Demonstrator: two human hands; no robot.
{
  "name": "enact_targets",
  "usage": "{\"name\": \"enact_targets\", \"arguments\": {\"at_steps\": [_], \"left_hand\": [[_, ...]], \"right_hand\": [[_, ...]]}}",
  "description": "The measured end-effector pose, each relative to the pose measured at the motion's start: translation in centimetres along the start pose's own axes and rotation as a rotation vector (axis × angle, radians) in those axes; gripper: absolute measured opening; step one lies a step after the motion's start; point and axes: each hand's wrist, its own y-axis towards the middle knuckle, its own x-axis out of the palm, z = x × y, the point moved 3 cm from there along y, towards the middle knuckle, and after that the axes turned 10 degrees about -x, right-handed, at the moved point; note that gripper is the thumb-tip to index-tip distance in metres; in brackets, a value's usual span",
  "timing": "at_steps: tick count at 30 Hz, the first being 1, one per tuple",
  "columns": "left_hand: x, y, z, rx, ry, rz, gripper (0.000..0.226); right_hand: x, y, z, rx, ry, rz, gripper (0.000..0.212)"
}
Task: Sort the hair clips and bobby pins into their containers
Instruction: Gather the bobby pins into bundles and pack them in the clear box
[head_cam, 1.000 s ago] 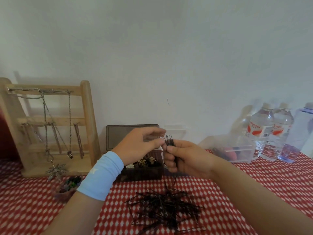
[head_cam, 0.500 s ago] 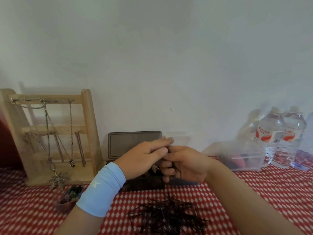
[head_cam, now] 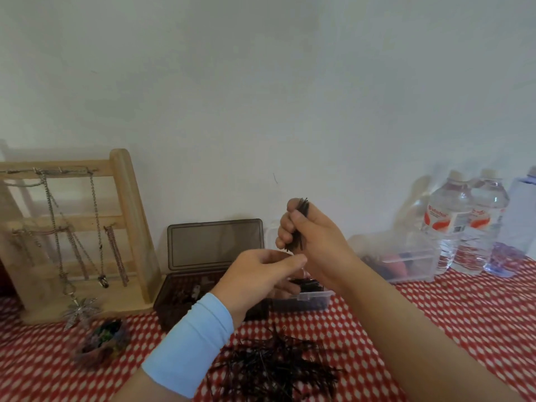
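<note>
My right hand [head_cam: 313,236] grips an upright bundle of black bobby pins [head_cam: 298,224], raised in front of the wall. My left hand [head_cam: 261,274], with a light-blue wristband, sits just below that bundle with thumb and forefinger pinched together; I see nothing between them. Under both hands stands a small clear container [head_cam: 307,298] with dark pins in it. To its left a dark box [head_cam: 214,248] stands with its lid open, and small clips lie inside. A loose pile of bobby pins [head_cam: 275,369] lies on the red checked cloth near me.
A wooden jewellery stand [head_cam: 127,227] with hanging chains stands at the left, with a small bowl [head_cam: 101,340] of beads in front. A clear box [head_cam: 406,256] with coloured items and several water bottles [head_cam: 452,224] line the wall at the right.
My right hand has lifted the pin bundle higher. My left hand has dropped from the bundle's top to below it, over the clear container. The view has tilted down slightly.
</note>
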Motion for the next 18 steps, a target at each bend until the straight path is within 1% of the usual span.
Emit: {"name": "enact_targets", "arguments": {"at_steps": [3, 5, 8, 12, 15, 16, 18], "left_hand": [[-0.6, 0.1, -0.1, 0.056, 0.089, 0.153, 0.027], [-1.1, 0.1, -0.1, 0.067, 0.108, 0.180, 0.024], [-1.1, 0.1, -0.2, 0.025, -0.017, 0.118, 0.022], [-0.9, 0.2, -0.4, -0.043, -0.154, -0.006, 0.021], [-0.7, 0.2, -0.5, -0.107, -0.248, -0.069, 0.021], [-0.8, 0.3, -0.5, -0.123, -0.318, -0.079, 0.022], [-0.7, 0.3, -0.2, -0.160, -0.544, -0.134, 0.027]], "right_hand": [[0.9, -0.4, 0.7, 0.001, -0.063, -0.090, 0.022], [1.2, -0.6, 0.8, -0.003, -0.097, -0.114, 0.022], [1.3, -0.7, 0.3, 0.016, -0.067, -0.104, 0.021], [1.2, -0.9, -0.1, 0.061, -0.036, -0.090, 0.022], [0.5, -0.6, -0.4, 0.042, -0.014, -0.029, 0.024], [0.3, -0.4, -0.6, 0.022, 0.006, -0.007, 0.024], [0.0, -0.2, -0.7, -0.012, 0.021, 0.017, 0.024]]}}
